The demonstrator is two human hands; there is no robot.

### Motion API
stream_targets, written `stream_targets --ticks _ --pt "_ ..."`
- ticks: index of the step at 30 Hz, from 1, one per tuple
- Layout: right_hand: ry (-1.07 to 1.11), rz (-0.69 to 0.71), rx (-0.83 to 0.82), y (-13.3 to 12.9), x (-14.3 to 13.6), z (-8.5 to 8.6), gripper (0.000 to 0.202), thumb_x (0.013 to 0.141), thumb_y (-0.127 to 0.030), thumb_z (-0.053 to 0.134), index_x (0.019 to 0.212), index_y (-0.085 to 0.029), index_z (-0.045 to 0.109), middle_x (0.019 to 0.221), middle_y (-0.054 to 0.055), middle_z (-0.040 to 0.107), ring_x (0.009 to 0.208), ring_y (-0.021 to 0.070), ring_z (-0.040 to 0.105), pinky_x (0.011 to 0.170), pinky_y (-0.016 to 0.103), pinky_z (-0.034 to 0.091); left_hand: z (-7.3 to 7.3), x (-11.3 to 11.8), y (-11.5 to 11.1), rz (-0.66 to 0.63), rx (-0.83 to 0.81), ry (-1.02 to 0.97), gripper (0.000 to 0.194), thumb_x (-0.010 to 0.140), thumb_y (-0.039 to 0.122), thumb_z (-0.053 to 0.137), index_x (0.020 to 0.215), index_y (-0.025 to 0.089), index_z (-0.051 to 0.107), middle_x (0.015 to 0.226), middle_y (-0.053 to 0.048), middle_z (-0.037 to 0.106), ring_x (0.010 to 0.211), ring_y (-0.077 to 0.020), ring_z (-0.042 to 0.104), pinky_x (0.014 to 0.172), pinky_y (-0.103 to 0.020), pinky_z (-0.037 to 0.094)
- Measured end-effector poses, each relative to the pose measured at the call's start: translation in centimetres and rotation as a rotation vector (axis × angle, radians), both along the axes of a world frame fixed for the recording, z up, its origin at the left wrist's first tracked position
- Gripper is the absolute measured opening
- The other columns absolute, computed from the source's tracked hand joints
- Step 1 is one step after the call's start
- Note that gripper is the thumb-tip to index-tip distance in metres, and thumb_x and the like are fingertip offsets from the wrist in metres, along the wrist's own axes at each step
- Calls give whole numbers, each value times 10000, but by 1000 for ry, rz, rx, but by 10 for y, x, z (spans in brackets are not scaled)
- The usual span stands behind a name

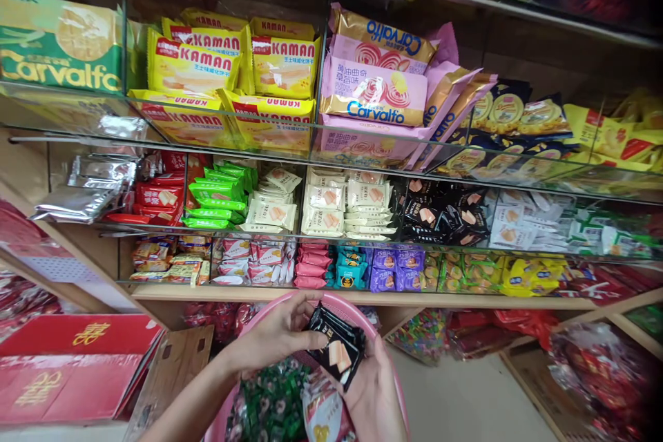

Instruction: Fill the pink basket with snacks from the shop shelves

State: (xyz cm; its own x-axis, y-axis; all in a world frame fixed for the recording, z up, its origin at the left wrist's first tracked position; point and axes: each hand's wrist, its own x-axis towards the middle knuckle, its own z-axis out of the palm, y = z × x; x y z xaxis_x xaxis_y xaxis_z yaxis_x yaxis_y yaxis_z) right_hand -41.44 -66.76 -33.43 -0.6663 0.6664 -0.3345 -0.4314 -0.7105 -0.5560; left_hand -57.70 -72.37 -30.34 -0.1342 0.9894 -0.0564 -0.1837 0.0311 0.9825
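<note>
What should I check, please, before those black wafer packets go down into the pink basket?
1. Black wafer packets gripped by both the left hand and right hand: ok.
2. Packets above the pink basket: ok.
3. Room in the basket beside the green sweets: cannot tell.
4. Packet count in hand: cannot tell.
5. Matching black packets on the shelf: ok.

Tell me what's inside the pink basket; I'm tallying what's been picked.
In the pink basket lie green-wrapped candies and a pink-and-white packet. Both hands, left and right, hold black snack packets over it, hiding whatever lies beneath.
</note>
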Motion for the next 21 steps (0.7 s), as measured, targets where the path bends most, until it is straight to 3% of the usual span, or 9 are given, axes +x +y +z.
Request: stream_targets --ticks 5,10,13,15,17,19,21 --pt "-23 155 -188 4 8 -16 477 806 -561 502 1080 -189 621 977 81 710 869 226 654 711 361 520 12 -11 6 -248 -48 92 517 643 332 760 1118 251 572 1163 -31 604 1134 -199 529 998 -413 387" --pt "49 444 -246 1 8 -22 611 821 -589 457 965 -29 655 874 136 705 711 174 650 649 282 506 14 -7 16 -297 -25 112 461 638 365 753 1061 252 607 1129 -20 630 1127 -198 543 1009 -409 379" --pt "66 431 -268 -1 7 -20 548 809 -540 521 938 -27 667 882 115 702 690 140 637 661 253 505 8 -6 19 -293 4 169 429 677 346 731 1066 222 598 1078 -35 642 1072 -197 567 967 -394 419" --pt "47 363 -283 -2 5 -20 483 786 -509 572 920 -56 677 877 96 708 686 134 637 661 245 505 4 -2 16 -185 -5 242 478 706 356 708 1136 209 559 1085 -53 631 1022 -195 583 925 -383 451" --pt "22 278 -263 -4 1 -21 449 770 -498 600 907 -78 682 847 87 710 695 145 640 666 256 510 -1 8 9 28 -33 331 548 756 383 655 1247 214 478 1149 -79 603 1017 -205 583 907 -384 465" --pt "-3 177 -204 -6 -3 -23 434 758 -490 620 949 -103 673 857 81 710 725 161 644 675 276 516 -8 22 0 237 -48 402 615 792 403 607 1338 232 383 1221 -96 572 1089 -233 554 944 -400 446" --pt "-47 58 -140 -10 -7 -29 438 743 -487 642 1016 -144 653 901 71 710 795 177 649 699 291 521 -16 38 -8 340 -31 415 704 778 408 620 1389 243 312 1275 -101 547 1185 -260 496 997 -409 410"
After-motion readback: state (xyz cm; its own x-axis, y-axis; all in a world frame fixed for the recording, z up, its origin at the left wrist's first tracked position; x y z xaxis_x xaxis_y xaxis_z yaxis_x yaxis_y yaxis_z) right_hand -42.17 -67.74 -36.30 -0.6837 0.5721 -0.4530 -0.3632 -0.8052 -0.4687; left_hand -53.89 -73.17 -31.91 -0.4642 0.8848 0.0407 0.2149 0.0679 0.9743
